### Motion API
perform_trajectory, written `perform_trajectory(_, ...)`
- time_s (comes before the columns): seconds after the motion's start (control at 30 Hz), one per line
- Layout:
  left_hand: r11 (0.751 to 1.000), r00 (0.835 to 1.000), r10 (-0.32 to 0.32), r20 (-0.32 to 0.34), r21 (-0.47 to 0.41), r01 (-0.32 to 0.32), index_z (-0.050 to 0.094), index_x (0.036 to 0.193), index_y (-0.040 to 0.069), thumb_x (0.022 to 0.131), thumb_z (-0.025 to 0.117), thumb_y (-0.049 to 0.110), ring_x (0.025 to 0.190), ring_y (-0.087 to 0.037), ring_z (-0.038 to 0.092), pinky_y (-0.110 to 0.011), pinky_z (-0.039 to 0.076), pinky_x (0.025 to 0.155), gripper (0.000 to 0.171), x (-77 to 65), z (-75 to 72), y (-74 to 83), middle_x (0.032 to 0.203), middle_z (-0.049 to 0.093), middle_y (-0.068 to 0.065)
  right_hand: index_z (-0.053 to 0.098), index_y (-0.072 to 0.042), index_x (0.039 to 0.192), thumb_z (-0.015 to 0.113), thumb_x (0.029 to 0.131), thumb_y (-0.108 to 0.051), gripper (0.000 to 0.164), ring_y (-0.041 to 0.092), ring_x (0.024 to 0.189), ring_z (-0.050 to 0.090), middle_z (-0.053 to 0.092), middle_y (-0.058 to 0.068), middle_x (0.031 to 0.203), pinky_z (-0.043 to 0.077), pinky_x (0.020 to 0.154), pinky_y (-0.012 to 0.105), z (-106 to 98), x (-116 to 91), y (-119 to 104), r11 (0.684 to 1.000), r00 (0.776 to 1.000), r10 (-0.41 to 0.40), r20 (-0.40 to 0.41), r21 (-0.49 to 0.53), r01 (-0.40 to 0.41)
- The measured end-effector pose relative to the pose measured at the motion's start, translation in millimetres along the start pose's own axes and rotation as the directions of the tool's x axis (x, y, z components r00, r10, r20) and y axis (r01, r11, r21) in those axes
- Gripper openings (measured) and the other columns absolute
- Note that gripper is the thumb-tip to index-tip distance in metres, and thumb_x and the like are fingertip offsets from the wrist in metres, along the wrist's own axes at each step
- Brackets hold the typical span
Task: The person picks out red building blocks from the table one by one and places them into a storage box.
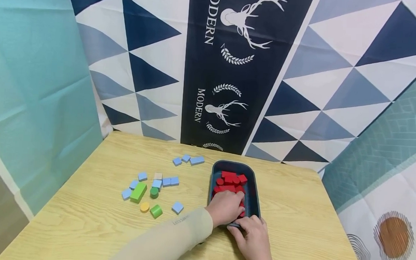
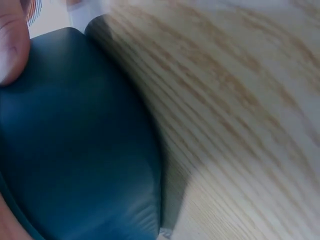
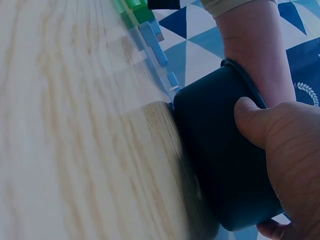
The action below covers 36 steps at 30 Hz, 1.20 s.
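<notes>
A dark blue rectangular box [image 1: 254,184] stands on the table with many red blocks [image 1: 229,176] inside. My left hand [image 1: 226,206], its sleeved arm coming from the left, reaches down into the box among the red blocks. Its fingertips are hidden, so whether they hold a block cannot be made out. My right hand [image 1: 253,238] grips the near end of the box. In the right wrist view, the right thumb [image 3: 250,120] lies against the box's outer wall [image 3: 215,135]. The left wrist view shows the box's side [image 2: 80,140] close up.
Left of the box lie several light blue blocks [image 1: 197,160], a light green block [image 1: 138,192], a dark green cylinder [image 1: 154,192], a green rounded piece [image 1: 156,211], a yellow disc [image 1: 144,207] and a beige block [image 1: 158,176]. Patterned cloth [image 1: 156,35] hangs behind the wooden table [image 1: 295,215].
</notes>
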<state>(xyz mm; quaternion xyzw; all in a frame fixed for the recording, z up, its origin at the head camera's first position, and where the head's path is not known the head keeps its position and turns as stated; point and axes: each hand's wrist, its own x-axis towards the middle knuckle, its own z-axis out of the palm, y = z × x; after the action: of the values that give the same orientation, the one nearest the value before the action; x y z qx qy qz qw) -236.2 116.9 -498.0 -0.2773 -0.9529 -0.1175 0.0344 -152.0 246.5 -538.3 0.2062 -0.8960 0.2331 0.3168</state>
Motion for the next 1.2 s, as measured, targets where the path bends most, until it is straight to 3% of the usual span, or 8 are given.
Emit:
perform_trajectory(0.17,0.992,0.995,-0.062,-0.074,0.105,0.07,0.073,0.103,0.025,0.095,0.062,0.046,0.088,-0.013,0.06,-0.029,0.058,0.069,0.024,-1.5,1.6,1.8,0.099,0.066,0.003,0.071,-0.027,0.081,0.086,0.072,-0.026,0.017,0.003,0.074,0.045,0.069,-0.017,0.078,0.032,0.078,0.036,0.2,0.9,-0.5,1.0,1.0,-0.006,-0.007,0.01,0.006)
perform_trajectory(0.47,0.987,0.997,-0.041,-0.064,0.151,0.051,0.072,0.106,0.027,0.095,0.062,0.045,0.083,-0.01,0.061,-0.026,0.057,0.075,0.023,-0.9,1.8,3.3,0.094,0.068,0.005,0.071,-0.027,0.08,0.086,0.073,-0.028,0.016,0.004,0.074,0.047,0.069,-0.018,0.079,0.031,0.079,0.036,0.6,0.0,0.2,1.0,1.0,0.005,0.001,0.016,-0.005)
perform_trajectory(0.77,0.986,0.998,-0.046,-0.046,0.159,0.052,0.072,0.105,0.027,0.094,0.062,0.047,0.08,-0.01,0.061,-0.026,0.056,0.073,0.025,-3.0,0.3,4.3,0.093,0.069,0.006,0.07,-0.027,0.078,0.086,0.072,-0.028,0.018,0.004,0.074,0.047,0.068,-0.018,0.078,0.031,0.079,0.036,1.1,-0.7,-0.6,1.0,1.0,-0.003,-0.005,0.01,0.003)
perform_trajectory(1.1,0.993,0.984,0.017,-0.179,0.115,0.004,0.067,0.093,0.028,0.099,0.056,0.043,0.075,-0.006,0.059,-0.023,0.053,0.071,0.02,-4.5,1.0,1.8,0.083,0.064,0.011,0.07,-0.027,0.078,0.087,0.07,-0.028,0.019,0.003,0.073,0.046,0.068,-0.018,0.078,0.033,0.077,0.036,-0.3,1.0,-1.5,1.0,0.999,-0.025,-0.027,-0.012,0.025)
perform_trajectory(1.2,0.995,0.981,0.043,-0.187,0.1,-0.025,0.067,0.092,0.028,0.099,0.056,0.043,0.074,-0.005,0.057,-0.023,0.052,0.072,0.02,-5.6,0.9,1.2,0.082,0.063,0.012,0.069,-0.027,0.077,0.089,0.068,-0.028,0.021,0.001,0.073,0.045,0.067,-0.02,0.077,0.035,0.076,0.036,-0.3,1.5,-2.1,0.999,0.998,-0.04,-0.046,-0.024,0.039)
